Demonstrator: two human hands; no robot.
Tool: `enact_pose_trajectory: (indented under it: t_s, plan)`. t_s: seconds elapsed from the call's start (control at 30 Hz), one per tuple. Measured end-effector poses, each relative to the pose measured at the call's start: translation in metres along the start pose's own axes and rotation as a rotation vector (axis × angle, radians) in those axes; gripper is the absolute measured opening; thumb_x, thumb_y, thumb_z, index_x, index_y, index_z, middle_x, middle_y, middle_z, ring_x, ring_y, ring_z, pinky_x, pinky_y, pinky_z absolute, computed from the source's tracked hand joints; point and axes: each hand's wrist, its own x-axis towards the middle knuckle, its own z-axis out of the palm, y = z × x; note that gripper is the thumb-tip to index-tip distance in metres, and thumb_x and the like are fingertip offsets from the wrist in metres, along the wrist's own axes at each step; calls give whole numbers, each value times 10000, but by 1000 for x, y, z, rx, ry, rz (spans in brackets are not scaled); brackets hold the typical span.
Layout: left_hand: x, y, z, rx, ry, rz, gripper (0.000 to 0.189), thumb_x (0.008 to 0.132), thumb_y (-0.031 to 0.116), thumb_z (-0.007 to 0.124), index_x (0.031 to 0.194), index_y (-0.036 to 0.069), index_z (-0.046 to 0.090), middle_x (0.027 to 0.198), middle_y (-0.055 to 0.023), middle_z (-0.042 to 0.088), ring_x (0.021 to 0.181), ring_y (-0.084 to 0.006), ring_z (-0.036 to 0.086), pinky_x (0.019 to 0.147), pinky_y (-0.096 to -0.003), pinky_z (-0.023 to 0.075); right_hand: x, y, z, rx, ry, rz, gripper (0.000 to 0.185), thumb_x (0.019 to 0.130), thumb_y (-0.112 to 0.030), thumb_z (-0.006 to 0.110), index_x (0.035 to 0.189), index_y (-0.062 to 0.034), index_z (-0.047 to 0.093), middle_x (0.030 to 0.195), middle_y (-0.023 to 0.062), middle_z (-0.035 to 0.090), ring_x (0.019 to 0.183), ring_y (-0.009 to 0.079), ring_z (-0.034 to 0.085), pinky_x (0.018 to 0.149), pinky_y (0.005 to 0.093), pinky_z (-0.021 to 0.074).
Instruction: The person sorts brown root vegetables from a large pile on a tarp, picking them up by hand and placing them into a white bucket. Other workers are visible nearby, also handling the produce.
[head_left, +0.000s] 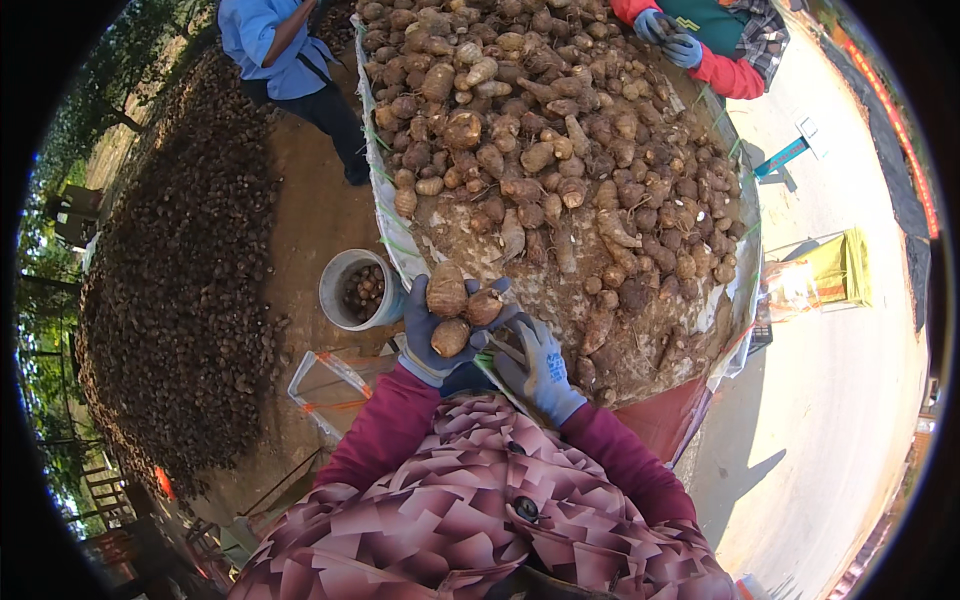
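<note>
Three brown taro corms (450, 339) rest in my left hand (437, 322), which wears a grey-blue work glove with its fingers curled round them. Close on the right is my right hand (538, 367), in a matching glove, its fingers bent towards the left hand; whether anything small lies under those fingers cannot be told. Both hands are above the near edge of a raised sorting surface, which bears a large heap of taro corms (540, 150). Left of my left hand stands a white plastic bucket (330, 289) with small corms inside.
A big pile of corms (180, 277) covers the ground at left. A person in a blue shirt (281, 45) stands at the upper left. Across the heap, a person's gloved hands (671, 41) hold something. A clear plastic bag with orange stripes (304, 375) lies below the bucket.
</note>
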Motion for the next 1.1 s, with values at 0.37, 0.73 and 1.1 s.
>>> enact_pose_trajectory:
  t_s: [0.37,0.73,1.1]
  plan:
    - [-161,94,-65,67,242,596,734,934,675,655,1302,40,640,1542,-209,519,1392,-493,493,671,-415,625,-5,-14,20,117,-95,-113,364,962,-192,678,1291,-40,642,1322,214,637,1199,435,615,1030,493,484]
    - [-193,249,-127,228,866,858,647,889,769,595,1125,173,684,1273,-119,671,1236,-349,593,1129,-661,379,-3,-35,21,-46,-158,-154,364,964,-199,702,1261,-2,628,1286,229,661,1152,439,629,991,494,503]
    - [-352,191,-264,159,1012,915,256,917,454,756,978,220,670,793,2,641,753,-255,674,697,-371,537,-8,-27,28,129,-140,33,358,893,-119,752,1211,9,650,1276,218,656,1150,391,640,1006,441,516]
